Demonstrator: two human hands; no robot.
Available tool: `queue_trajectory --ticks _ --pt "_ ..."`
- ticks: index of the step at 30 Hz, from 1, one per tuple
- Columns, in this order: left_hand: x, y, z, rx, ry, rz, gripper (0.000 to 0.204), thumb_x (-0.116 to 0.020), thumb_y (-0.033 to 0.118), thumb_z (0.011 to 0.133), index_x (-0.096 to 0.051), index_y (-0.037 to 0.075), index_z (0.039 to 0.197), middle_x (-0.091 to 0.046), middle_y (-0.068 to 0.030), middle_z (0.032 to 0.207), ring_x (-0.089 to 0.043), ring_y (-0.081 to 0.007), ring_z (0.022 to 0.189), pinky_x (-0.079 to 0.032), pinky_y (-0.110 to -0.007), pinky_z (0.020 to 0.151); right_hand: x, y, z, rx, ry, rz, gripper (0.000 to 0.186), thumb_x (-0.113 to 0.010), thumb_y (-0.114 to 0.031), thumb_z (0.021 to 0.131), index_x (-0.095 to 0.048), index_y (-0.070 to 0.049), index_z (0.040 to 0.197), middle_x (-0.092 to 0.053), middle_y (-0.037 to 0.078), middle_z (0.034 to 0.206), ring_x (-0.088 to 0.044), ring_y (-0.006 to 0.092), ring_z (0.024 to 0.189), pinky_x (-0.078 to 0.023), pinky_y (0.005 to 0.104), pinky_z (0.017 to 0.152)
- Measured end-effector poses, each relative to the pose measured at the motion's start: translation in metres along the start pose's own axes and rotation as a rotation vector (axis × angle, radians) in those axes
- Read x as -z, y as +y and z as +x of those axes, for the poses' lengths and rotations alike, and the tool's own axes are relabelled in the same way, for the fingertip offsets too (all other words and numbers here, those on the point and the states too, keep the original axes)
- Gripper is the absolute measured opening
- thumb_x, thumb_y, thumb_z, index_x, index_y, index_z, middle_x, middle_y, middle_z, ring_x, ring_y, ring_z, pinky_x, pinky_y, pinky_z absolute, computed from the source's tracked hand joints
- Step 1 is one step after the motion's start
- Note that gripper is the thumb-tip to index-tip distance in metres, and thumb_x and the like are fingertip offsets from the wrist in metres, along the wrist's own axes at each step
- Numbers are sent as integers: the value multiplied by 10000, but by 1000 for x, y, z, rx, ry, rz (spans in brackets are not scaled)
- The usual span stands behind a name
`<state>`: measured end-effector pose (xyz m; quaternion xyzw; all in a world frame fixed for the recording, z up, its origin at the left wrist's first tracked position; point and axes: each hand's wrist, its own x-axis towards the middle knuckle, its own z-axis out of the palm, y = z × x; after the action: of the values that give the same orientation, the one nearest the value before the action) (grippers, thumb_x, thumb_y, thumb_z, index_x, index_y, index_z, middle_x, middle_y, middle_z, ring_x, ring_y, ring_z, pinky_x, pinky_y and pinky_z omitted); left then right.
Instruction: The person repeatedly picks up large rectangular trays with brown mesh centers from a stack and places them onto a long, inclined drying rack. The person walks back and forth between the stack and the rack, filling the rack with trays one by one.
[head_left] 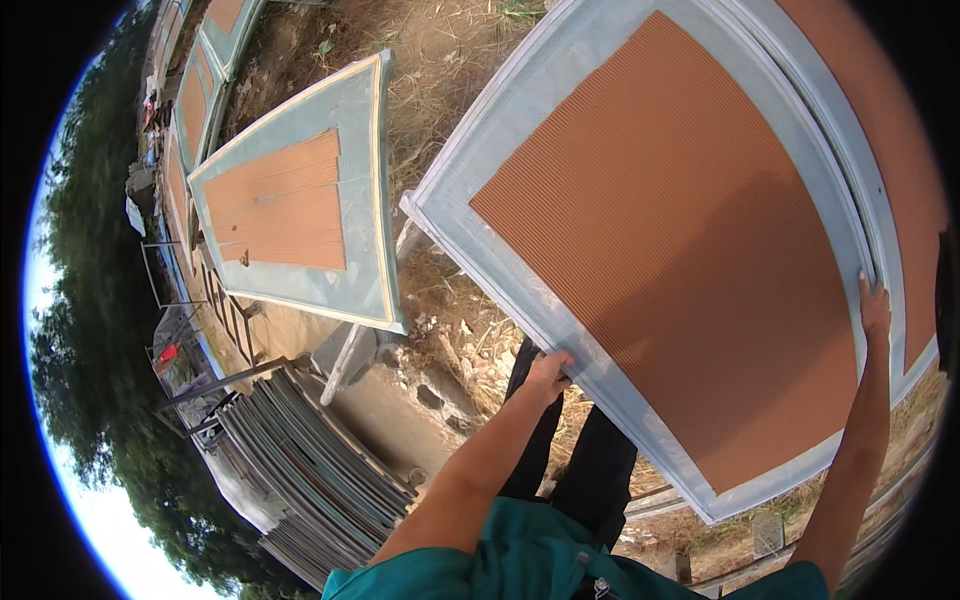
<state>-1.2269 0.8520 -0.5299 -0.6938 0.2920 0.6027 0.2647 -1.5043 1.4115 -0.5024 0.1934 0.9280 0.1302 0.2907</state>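
A large framed mesh screen (530, 302) lies tilted across the right half of the head view. A rust-brown, finely ridged sheet or layer of close-set strips (680, 250) covers most of its middle, with a shadow over its right part. My left hand (548, 376) is closed on the screen's near-left edge, the thumb showing on top. At the opposite edge, my right hand (874, 306) is wrapped round the rim, close to the neighbouring screen. Both undersides of the grip are hidden.
Another brown-covered screen (905, 180) adjoins on the right. A smaller mesh screen (362, 200) with split brown strips rests on a wooden support (345, 362) at left. Stacked screens (310, 440) stand lower left. Straw-strewn ground (450, 290) lies between. Trees (90, 300) line the far left.
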Motion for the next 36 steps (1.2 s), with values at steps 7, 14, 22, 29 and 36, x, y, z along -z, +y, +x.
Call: queue_trajectory --ticks 7,14,22,29,36 --pt "112 51 -38 -114 156 -76 193 -520 140 774 -473 68 947 -449 -76 995 -444 -277 1029 -402 -473 870 -29 -30 -161 183 170 272 440 -367 -316 903 -381 -45 1249 -337 201 1298 -336 369 1186 -322 422 964" --pt "200 98 -101 -255 127 -148 436 -470 195 845 -358 3 1220 -334 -130 1284 -419 -302 1112 -445 -441 851 -33 -76 -374 429 -296 372 456 -537 -191 761 -464 51 1140 -339 252 1290 -458 399 1054 -387 413 897" --pt "282 100 -161 -384 110 -324 426 -463 194 847 -372 32 1230 -347 -116 1271 -460 -265 1045 -448 -420 792 30 -177 -430 784 -443 403 327 -503 -273 778 -575 -58 1014 -573 164 1006 -528 320 969 -414 375 851" --pt "360 114 -178 -480 112 -544 392 -545 127 792 -401 43 1146 -498 -81 871 -496 -166 643 -414 -284 463 130 -277 -464 894 -382 256 352 -477 -265 795 -574 -52 1057 -571 161 1065 -522 310 1019 -407 360 876" --pt "416 160 -123 -501 56 -654 391 -537 158 802 -379 48 1143 -484 -68 1005 -540 -223 771 -461 -383 609 155 -392 -486 1116 -349 -23 354 -456 -296 790 -582 -76 1036 -581 166 1019 -536 325 972 -423 385 844"
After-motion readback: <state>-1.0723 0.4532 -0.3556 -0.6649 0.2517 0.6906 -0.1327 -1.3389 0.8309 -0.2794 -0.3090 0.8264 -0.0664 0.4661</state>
